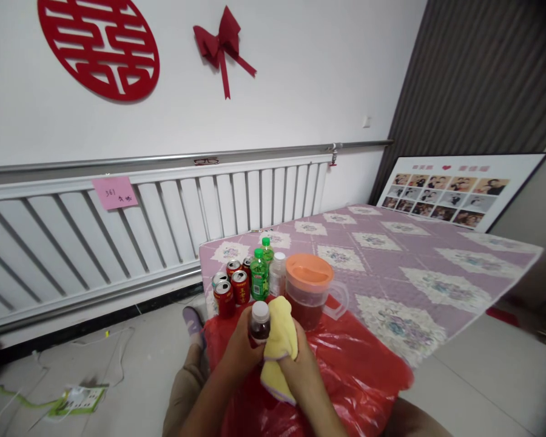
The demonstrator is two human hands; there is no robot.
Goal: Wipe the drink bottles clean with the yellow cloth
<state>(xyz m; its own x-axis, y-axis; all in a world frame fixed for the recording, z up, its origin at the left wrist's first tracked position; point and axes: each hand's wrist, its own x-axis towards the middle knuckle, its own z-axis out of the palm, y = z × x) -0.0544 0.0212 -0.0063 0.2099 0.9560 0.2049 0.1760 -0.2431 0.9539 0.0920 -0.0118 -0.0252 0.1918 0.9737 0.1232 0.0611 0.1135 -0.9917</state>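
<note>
My left hand is wrapped round a bottle with a white cap and dark liquid inside, held upright. In my right hand is a folded yellow cloth, pressed close against the bottle's side. Just beyond my hands stands a clear pitcher with an orange lid and brown liquid in it. Left of the pitcher are a clear bottle with a white cap and two green bottles. Several opened drink cans, mostly red, cluster at the far left.
Red plastic sheeting covers my lap and the near edge of a surface with a purple floral cover. A white radiator lines the wall. A photo board leans at the back right. A power strip with cables lies on the floor.
</note>
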